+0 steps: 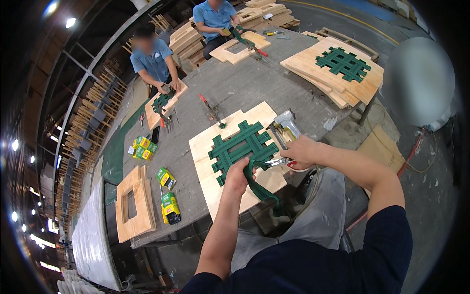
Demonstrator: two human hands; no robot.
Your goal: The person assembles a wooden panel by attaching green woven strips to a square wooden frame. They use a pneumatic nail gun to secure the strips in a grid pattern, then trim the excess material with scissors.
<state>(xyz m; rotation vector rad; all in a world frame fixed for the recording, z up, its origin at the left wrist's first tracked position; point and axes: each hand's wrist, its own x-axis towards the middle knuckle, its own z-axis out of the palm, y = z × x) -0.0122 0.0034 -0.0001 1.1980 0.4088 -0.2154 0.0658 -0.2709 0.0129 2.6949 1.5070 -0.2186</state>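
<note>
Between your left hand (239,177) and your right hand (301,149), a green strap (260,190) is meeting the blades of red-handled scissors (277,162). Your left hand is gripping the strap, fingers curling closed around it while a loose tail is hanging below; your right hand is wrapping round the scissor handles, and how far the blades are parting cannot be told from this view.

Just ahead of your hands, woven webbing (254,139) is spanning the wooden panel (203,182). You are apparently cutting the strap near the weave's edge; the next move is probably calling for a taut strap, blades lying square across it and left fingertips clear of the cut.

Beneath the panel, the grey table (188,115) is stretching away ahead. Left of your left hand, yellow-and-green boxes (170,208) are sitting near wooden frames (134,228); well beyond your right hand, stacked panels (304,61) are carrying more green webbing. Across the table from your hands, one person (152,61) and another (213,20), both wearing blue shirts, are handling similar boards.
</note>
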